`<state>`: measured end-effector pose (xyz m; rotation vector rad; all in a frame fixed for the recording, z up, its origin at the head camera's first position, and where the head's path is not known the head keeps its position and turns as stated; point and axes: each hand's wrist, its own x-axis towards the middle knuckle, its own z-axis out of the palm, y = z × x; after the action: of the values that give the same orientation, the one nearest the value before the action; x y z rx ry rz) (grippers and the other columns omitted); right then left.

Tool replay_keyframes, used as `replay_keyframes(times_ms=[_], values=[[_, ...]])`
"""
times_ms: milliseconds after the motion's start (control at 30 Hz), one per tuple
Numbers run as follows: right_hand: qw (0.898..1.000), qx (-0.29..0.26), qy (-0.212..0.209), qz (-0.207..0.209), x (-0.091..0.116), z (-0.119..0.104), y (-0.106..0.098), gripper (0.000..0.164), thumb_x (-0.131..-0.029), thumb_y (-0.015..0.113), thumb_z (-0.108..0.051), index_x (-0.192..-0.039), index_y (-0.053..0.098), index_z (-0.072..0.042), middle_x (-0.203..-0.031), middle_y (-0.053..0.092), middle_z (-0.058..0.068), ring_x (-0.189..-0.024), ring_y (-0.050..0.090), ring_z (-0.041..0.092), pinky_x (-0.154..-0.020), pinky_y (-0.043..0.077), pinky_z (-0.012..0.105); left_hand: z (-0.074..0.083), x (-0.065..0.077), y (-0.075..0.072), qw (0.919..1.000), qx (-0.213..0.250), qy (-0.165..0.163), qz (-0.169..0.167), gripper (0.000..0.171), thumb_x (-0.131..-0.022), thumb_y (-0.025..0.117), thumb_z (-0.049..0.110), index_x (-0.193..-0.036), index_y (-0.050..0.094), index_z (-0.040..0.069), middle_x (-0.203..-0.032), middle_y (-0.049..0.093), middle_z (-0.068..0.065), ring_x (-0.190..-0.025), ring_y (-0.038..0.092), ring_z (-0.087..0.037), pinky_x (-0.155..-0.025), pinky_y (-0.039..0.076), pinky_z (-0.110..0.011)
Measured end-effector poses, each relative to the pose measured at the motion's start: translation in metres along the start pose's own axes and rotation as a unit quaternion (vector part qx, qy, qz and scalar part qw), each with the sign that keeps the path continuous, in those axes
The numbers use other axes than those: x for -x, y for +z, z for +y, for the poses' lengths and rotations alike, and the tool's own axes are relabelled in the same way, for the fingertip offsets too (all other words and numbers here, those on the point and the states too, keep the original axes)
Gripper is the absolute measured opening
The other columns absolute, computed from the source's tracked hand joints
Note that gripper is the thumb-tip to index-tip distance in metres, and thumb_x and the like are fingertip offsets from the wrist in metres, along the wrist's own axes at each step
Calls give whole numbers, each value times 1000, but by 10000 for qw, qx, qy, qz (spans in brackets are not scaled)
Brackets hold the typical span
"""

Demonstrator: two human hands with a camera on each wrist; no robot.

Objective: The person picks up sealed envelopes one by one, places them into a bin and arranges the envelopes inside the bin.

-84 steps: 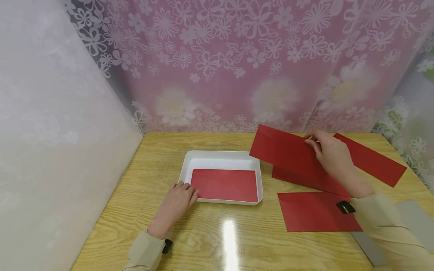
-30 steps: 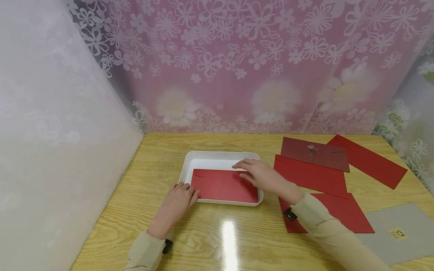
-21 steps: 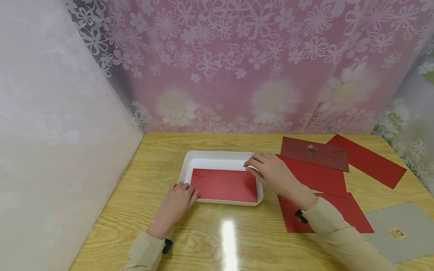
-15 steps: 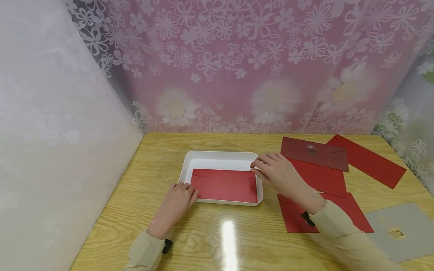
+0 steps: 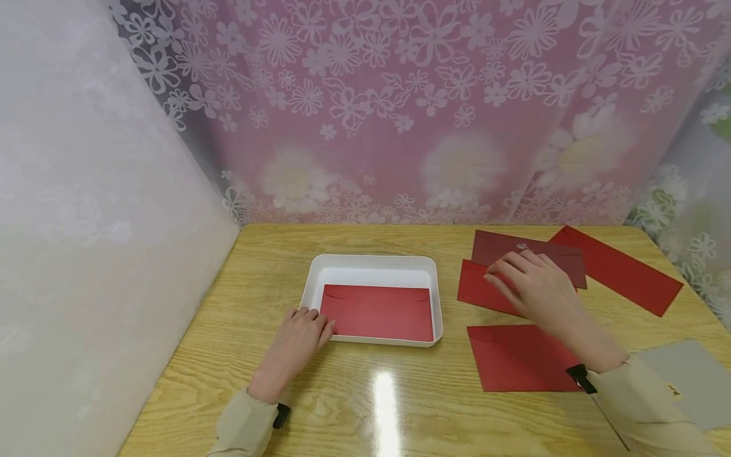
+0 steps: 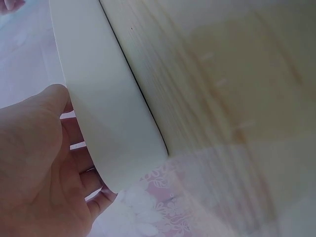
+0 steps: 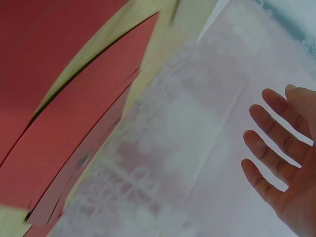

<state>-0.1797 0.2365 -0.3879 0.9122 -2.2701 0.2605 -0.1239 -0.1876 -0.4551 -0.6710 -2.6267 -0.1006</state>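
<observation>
In the head view, my left hand (image 5: 297, 336) grips the near left corner of a white tray (image 5: 371, 273). The left wrist view shows its thumb and fingers curled over the rim, against the tray's wall (image 6: 103, 98). A red envelope (image 5: 377, 311) with a flap line lies flat inside the tray, toward its near side. Over on the right, my right hand (image 5: 539, 289) hovers above a red envelope (image 5: 482, 289), covering much of it. Its fingers are loosely bent and apart in the right wrist view, with nothing between them.
A dark red envelope (image 5: 493, 246) overlaps the one beneath the right hand. Another red envelope (image 5: 622, 273) slants at the far right. Nearer lie a red envelope (image 5: 522, 362) and a grey envelope (image 5: 693, 381), partly behind the sleeve. A floral curtain (image 5: 371, 158) borders the table's back.
The red envelope my right hand held at first now lies in the tray. That hand has since moved right, away from the tray, to the other envelopes. My left hand stays put.
</observation>
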Motion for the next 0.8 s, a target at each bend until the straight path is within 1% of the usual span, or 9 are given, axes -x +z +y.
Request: replay_keyframes(times_ms=[133,233,400,467,533,567,600,633,800], values=[[9998,162,103,17,18,14,-7,65,-108,30,-56,-91,71,-9,-85,69,6,-77,63,30,-63,51,47,1,0,-1,10000,20,-27,-54,37,-96,69,21,-64,51,14,-62,43,1,-62,43,-20,-69,40,-34],[9997,204,137,-86,34,23,-8,67,-107,28,-57,-90,71,-9,-83,67,6,-73,60,29,-58,48,44,1,0,-2,10000,45,-24,-69,37,-96,69,20,-64,51,13,-62,42,1,-62,42,-20,-70,40,-34],[9980,62,120,-610,59,32,-9,68,-105,25,-59,-87,71,-12,-82,66,1,-71,58,23,-58,48,40,0,0,-1,10000,29,59,-11,38,-95,69,19,-63,50,14,-61,41,1,-61,40,-20,-68,39,-33],[9952,17,174,-963,68,34,-9,50,-101,48,-57,-88,71,-15,-83,66,-2,-72,60,20,-60,50,38,0,0,-1,10000,26,74,11,38,-95,70,19,-63,49,14,-61,41,1,-61,40,-20,-68,39,-33],[9902,-51,291,-1365,76,36,-8,28,-92,71,-43,-90,71,-16,-85,65,-4,-73,61,18,-62,52,37,0,0,-1,10000,36,60,12,39,-95,70,20,-63,49,14,-61,41,1,-61,40,-20,-68,38,-33],[9874,-57,347,-1545,80,36,-8,22,-86,79,-36,-90,70,-16,-85,64,-5,-73,61,17,-62,53,36,0,0,-1,10000,43,44,8,39,-95,70,20,-63,49,14,-61,41,1,-61,40,-20,-68,38,-33],[9846,-77,426,-1692,83,37,-7,22,-79,85,-28,-91,70,-17,-85,64,-6,-73,62,16,-62,53,35,0,0,-1,10000,41,31,4,39,-95,69,20,-63,49,14,-61,40,2,-61,40,-19,-68,38,-33],[9821,-124,503,-1810,86,37,-6,27,-72,89,-21,-91,70,-18,-84,63,-7,-73,62,15,-62,53,35,0,0,-2,10000,53,15,-2,39,-96,69,20,-63,49,14,-61,41,1,-61,40,-19,-69,39,-33],[9738,-351,705,-2133,96,37,-3,32,-69,91,-26,-92,70,-17,-85,62,-9,-73,60,13,-63,54,32,-1,0,0,10000,13,80,12,38,-96,69,20,-64,49,15,-61,40,2,-61,39,-18,-68,38,-32]])
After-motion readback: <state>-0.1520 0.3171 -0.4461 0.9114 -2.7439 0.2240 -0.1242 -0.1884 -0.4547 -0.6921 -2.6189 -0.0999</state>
